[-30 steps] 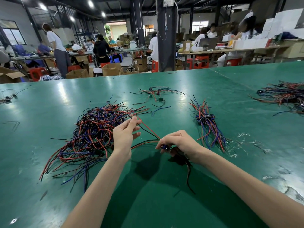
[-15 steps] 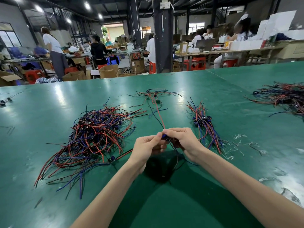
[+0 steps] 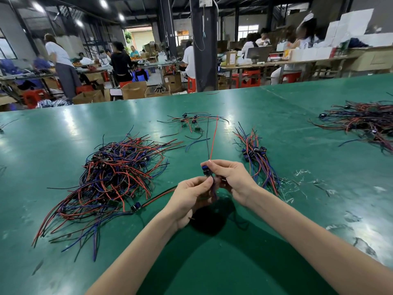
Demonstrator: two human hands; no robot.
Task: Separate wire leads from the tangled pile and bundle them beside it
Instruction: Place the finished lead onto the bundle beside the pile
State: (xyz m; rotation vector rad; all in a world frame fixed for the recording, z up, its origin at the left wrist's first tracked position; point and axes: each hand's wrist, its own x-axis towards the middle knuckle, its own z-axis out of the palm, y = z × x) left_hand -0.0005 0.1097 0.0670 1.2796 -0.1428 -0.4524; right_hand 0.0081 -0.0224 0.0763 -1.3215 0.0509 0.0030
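A tangled pile (image 3: 114, 177) of red, blue and black wire leads with small black connectors lies on the green table (image 3: 212, 262) at centre left. A tidier bundle (image 3: 257, 156) of leads lies to the right of my hands. My right hand (image 3: 231, 177) pinches a wire lead (image 3: 213, 137) at its blue-black connector, its red and black wires standing straight up. My left hand (image 3: 191, 194) pinches the lower wires of the same lead just below the connector. Both hands hover above the table between pile and bundle.
A small scatter of leads (image 3: 191, 122) lies farther back at centre. Another large heap (image 3: 361, 120) sits at the right edge. Clear tape scraps (image 3: 302, 177) lie right of the bundle. Beyond the table edge, people work at benches among cardboard boxes and red stools.
My left hand left the pile and came over to my right hand. Both hands rose with the lead, and its red and black wires now point upward.
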